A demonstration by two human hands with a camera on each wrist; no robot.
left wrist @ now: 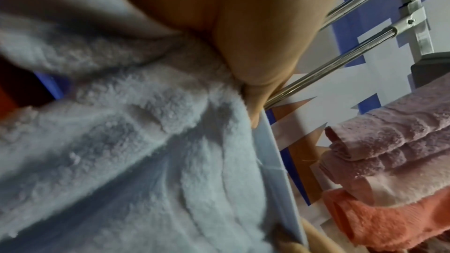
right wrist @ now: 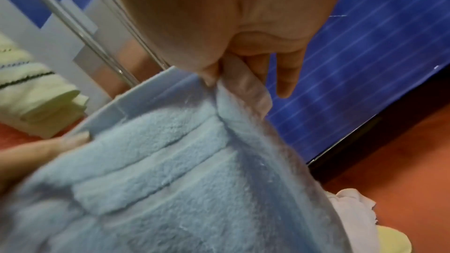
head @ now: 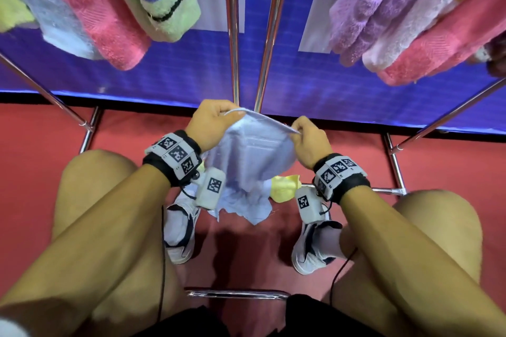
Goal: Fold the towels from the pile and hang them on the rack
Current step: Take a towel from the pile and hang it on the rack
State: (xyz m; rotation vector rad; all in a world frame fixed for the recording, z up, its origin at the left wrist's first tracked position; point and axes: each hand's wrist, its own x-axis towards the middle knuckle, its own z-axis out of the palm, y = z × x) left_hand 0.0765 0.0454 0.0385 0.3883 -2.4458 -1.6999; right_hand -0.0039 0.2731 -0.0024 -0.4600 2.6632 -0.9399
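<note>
The left hand point(head: 210, 121) and right hand point(head: 309, 142) each have fingers pinching a top corner of the light blue towel point(head: 250, 164), which hangs at centre above the floor. Advice: keep that hem taut and level, then bring the corners together. No containers are visible; a yellow towel point(head: 284, 186) lies on the floor at 5 o'clock of the blue one.

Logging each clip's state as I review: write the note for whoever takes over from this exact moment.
Left hand and right hand each pinch a top corner of the blue towel, held up unfolded, in front of the rack.
Done: seven towels hang folded, four on the left, three on the right, among them a striped towel.
Left: fold and hang the blue one, then the yellow towel on the floor.
</note>
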